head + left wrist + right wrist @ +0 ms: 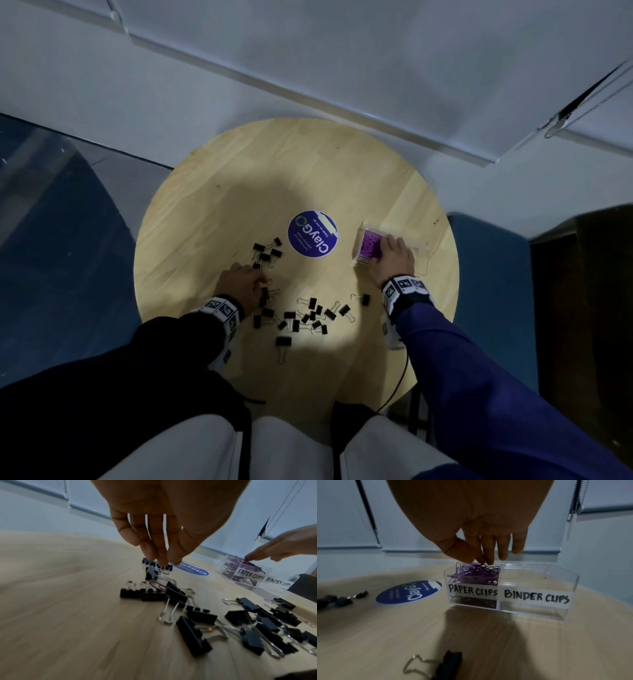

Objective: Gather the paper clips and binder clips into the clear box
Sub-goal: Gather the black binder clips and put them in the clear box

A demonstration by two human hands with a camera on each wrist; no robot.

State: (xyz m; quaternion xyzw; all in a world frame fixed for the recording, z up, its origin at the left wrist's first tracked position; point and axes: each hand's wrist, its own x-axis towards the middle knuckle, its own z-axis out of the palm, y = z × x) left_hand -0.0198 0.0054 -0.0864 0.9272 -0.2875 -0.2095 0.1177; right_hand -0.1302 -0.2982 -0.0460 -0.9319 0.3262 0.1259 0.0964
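Round light-wood table (239,178) in front of me. Directly on it: round blue "ClayGo" sticker (312,233) near centre; clear two-compartment box (537,574) to its right, labelled PAPER CLIPS and BINDER CLIPS. Black binder clips (310,317) scattered across near side, smaller cluster (266,251) left of sticker. One purple paper clip (157,585) among binder clips at left.

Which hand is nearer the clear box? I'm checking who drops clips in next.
Right. The right hand hangs over the clear box, fingertips at its paper clips; the left hand is across the table among binder clips.
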